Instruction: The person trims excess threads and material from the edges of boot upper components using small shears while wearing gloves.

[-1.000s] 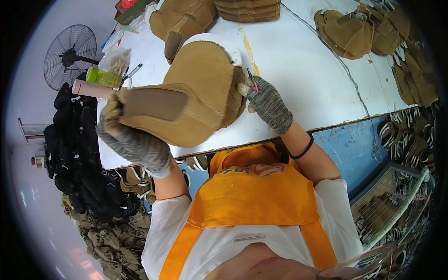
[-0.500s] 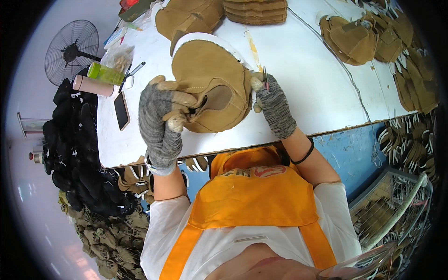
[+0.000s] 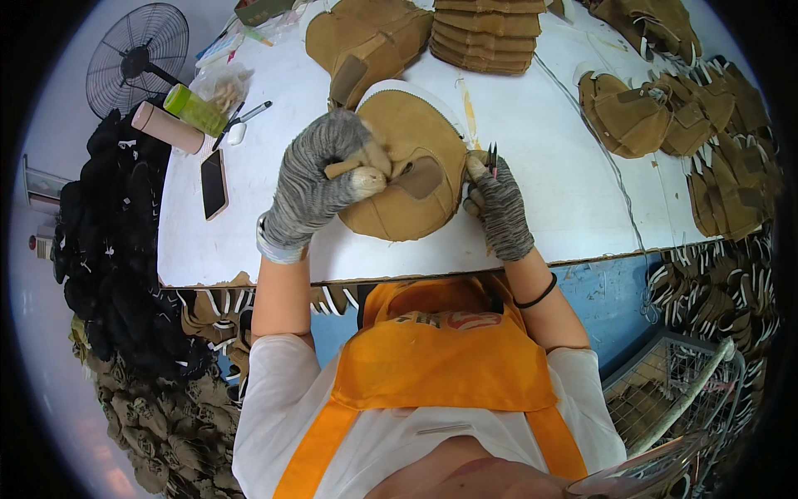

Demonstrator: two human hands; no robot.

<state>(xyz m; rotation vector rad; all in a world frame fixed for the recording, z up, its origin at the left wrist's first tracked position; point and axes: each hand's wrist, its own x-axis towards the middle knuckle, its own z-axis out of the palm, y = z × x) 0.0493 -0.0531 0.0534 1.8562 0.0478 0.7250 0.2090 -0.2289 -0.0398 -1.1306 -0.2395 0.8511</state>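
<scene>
A tan suede shoe upper (image 3: 391,214) with a white lining edge is held over the near part of the white table, its oval opening facing up. My left hand (image 3: 318,176), in a grey knit glove with pale fingertips, is closed in a pinch on the upper's left side, by the opening. Most of what lies between those fingertips is hidden. At the upper's right edge, my gloved right hand (image 3: 501,209) is closed, with thumb and finger against the suede. A small tool with two thin dark points (image 3: 493,156) sticks up from it; its kind is unclear.
More tan uppers (image 3: 357,41) and a stack of them (image 3: 486,37) lie beyond; others (image 3: 623,115) are at right. A phone (image 3: 214,185), pink bottle (image 3: 168,126) and green cup (image 3: 195,110) stand left. A cable (image 3: 611,158) crosses the table. A wire basket (image 3: 665,387) is lower right.
My left hand has turned, its fingers going from spread over the upper's left side to a curled pinch by the opening. My right hand stays at the right edge. The whole view has shifted slightly.
</scene>
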